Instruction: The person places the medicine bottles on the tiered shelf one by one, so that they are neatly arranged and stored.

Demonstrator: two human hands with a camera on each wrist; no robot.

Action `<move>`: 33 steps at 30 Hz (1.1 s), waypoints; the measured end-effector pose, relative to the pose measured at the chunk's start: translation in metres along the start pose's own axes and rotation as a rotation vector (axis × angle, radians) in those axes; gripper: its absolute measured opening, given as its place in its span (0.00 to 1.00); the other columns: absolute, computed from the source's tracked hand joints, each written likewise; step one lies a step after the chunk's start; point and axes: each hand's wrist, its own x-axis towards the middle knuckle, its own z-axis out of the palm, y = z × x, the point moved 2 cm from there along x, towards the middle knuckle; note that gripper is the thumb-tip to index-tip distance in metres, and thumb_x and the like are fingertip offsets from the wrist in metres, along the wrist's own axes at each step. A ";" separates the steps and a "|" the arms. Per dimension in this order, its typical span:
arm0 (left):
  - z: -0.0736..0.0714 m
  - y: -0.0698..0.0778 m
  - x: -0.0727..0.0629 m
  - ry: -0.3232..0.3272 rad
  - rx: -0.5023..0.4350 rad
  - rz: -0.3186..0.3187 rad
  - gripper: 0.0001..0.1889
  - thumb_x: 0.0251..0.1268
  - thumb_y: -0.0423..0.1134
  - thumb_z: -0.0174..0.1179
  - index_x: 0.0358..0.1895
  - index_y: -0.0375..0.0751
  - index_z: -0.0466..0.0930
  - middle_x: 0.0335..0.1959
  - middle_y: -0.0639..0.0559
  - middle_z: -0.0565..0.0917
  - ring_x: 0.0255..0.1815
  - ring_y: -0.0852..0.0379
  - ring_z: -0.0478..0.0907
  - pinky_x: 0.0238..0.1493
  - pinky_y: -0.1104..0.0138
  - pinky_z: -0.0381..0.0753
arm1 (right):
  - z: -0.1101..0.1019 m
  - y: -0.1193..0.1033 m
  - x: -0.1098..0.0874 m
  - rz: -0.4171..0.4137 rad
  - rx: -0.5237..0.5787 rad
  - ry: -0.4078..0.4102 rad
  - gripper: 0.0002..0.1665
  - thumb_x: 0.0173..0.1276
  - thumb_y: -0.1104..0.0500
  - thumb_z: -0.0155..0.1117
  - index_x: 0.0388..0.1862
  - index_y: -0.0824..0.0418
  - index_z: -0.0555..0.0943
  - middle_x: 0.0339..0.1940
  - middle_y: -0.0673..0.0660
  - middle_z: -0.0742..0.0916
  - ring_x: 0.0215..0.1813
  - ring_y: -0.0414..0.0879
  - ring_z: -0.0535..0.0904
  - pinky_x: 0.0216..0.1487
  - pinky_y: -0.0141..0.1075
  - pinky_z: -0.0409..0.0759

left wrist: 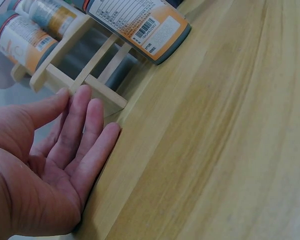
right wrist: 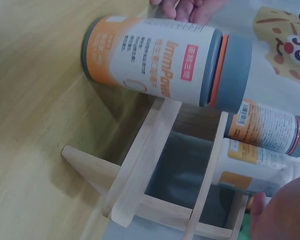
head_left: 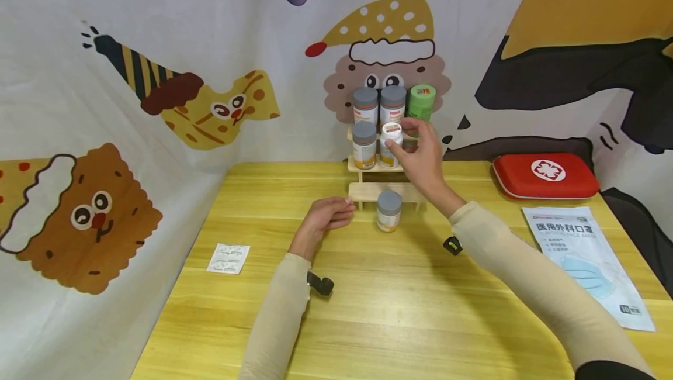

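On the middle tier of a small wooden stepped stand (head_left: 382, 192), my right hand (head_left: 423, 155) holds a white bottle (head_left: 391, 145) between thumb and fingers. Beside that bottle stands a grey-capped bottle (head_left: 364, 146). My left hand (head_left: 330, 213) has its fingertips right at the left end of the stand's lowest step, its fingers loosely extended. In the left wrist view, the left thumb (left wrist: 52, 106) meets the index fingertip near the wood. A grey-capped vitamin bottle (right wrist: 152, 57) with a white and orange label stands upright on the table before the stand.
Two more grey-capped bottles (head_left: 365, 105) and a green container (head_left: 422, 101) occupy the top tier. To the right lie a red first-aid case (head_left: 547, 176) and a face mask packet (head_left: 583, 263). A small white packet (head_left: 228, 258) is on the table's left side.
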 end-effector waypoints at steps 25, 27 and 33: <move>0.001 -0.001 0.001 0.003 -0.006 0.007 0.12 0.75 0.43 0.68 0.52 0.38 0.89 0.37 0.56 0.94 0.40 0.60 0.92 0.49 0.62 0.94 | -0.024 -0.007 -0.061 0.204 0.227 -0.117 0.34 0.73 0.56 0.73 0.73 0.63 0.73 0.69 0.65 0.80 0.70 0.56 0.75 0.72 0.55 0.77; 0.001 -0.001 0.000 0.004 -0.009 0.006 0.12 0.75 0.43 0.68 0.51 0.39 0.89 0.37 0.56 0.94 0.40 0.59 0.92 0.48 0.62 0.94 | -0.025 -0.003 -0.067 0.221 0.215 -0.173 0.33 0.75 0.55 0.72 0.73 0.63 0.73 0.69 0.65 0.80 0.70 0.58 0.76 0.73 0.56 0.77; 0.002 0.000 -0.001 0.005 -0.012 0.005 0.12 0.75 0.42 0.68 0.53 0.38 0.88 0.37 0.55 0.94 0.41 0.58 0.92 0.48 0.62 0.94 | -0.023 0.008 -0.084 0.256 0.214 -0.287 0.31 0.76 0.57 0.70 0.72 0.66 0.73 0.70 0.64 0.81 0.71 0.60 0.76 0.75 0.53 0.77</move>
